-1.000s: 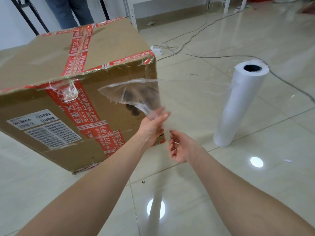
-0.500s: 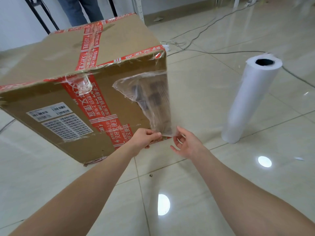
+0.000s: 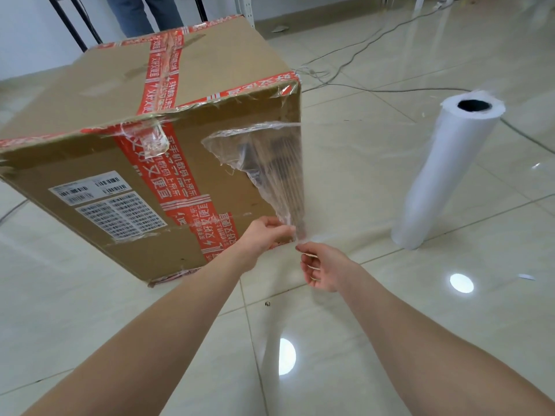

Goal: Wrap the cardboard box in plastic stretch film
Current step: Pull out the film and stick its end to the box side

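A large cardboard box (image 3: 99, 94) crossed with red printed tape stands on the tiled floor, left of centre. A clear sheet of stretch film (image 3: 270, 166) clings to the near face by the box's right vertical edge and narrows downward. My left hand (image 3: 264, 235) pinches the film's lower tip against the box near its bottom right corner. My right hand (image 3: 321, 267) is just right of it and below, fingertips pinched on the same film end. The white film roll (image 3: 444, 175) stands upright on the floor to the right, and film stretches from it toward the box.
Cables (image 3: 375, 34) trail across the glossy floor behind the box and past the roll. A person's legs in jeans (image 3: 144, 13) stand beyond the box, beside black stand legs (image 3: 72, 25). A white shelf frame (image 3: 249, 7) is at the back.
Both hands have gone down along the box's right edge to its lower corner. The film, held loose in the air before, now lies drawn flat against the box face.
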A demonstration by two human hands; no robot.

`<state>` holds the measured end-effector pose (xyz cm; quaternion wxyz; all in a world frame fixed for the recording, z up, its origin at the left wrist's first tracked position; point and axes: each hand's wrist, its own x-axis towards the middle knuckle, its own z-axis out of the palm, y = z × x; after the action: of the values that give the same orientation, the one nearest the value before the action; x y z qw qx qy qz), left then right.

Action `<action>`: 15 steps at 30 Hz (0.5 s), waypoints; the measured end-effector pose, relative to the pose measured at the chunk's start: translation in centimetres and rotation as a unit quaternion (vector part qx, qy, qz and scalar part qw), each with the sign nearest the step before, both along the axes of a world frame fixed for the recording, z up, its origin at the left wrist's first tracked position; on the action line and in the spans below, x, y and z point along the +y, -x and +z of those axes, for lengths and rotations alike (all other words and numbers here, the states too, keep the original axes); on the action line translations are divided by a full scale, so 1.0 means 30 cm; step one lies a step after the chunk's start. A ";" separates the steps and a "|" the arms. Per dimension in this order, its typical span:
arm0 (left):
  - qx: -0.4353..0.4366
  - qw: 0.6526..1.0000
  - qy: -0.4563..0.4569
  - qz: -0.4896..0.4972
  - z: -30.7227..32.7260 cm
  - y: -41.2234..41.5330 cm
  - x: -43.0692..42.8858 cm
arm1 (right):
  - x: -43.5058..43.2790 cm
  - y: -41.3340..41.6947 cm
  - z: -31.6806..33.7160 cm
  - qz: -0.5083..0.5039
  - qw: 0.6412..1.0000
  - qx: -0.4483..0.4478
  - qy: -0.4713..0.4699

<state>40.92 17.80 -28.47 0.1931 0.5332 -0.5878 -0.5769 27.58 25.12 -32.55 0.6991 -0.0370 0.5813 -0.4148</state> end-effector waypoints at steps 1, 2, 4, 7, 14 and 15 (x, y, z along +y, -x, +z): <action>-0.002 1.000 -0.020 -0.013 -0.001 0.014 0.007 | 0.002 0.002 0.005 0.004 1.000 0.007 0.001; -0.012 0.999 -0.034 -0.032 -0.006 0.030 0.018 | 0.004 0.004 0.009 0.010 1.000 0.015 0.003; -0.032 0.996 -0.053 -0.059 -0.031 0.067 0.043 | 0.010 0.007 0.013 0.034 0.999 0.029 0.009; -0.006 0.999 -0.037 0.020 -0.059 0.113 0.062 | 0.027 0.027 0.014 0.085 0.996 0.037 0.013; -0.008 1.000 0.004 0.024 -0.042 0.071 0.054 | 0.027 0.108 -0.002 -0.111 0.993 -0.019 0.020; -0.012 1.000 0.002 0.020 -0.038 0.058 0.051 | 0.023 0.109 0.003 -0.138 0.989 -0.042 0.028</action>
<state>39.18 19.31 -29.61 0.1988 0.5514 -0.5804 -0.5654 24.32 25.81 -32.45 0.6577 0.0412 0.5394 -0.5242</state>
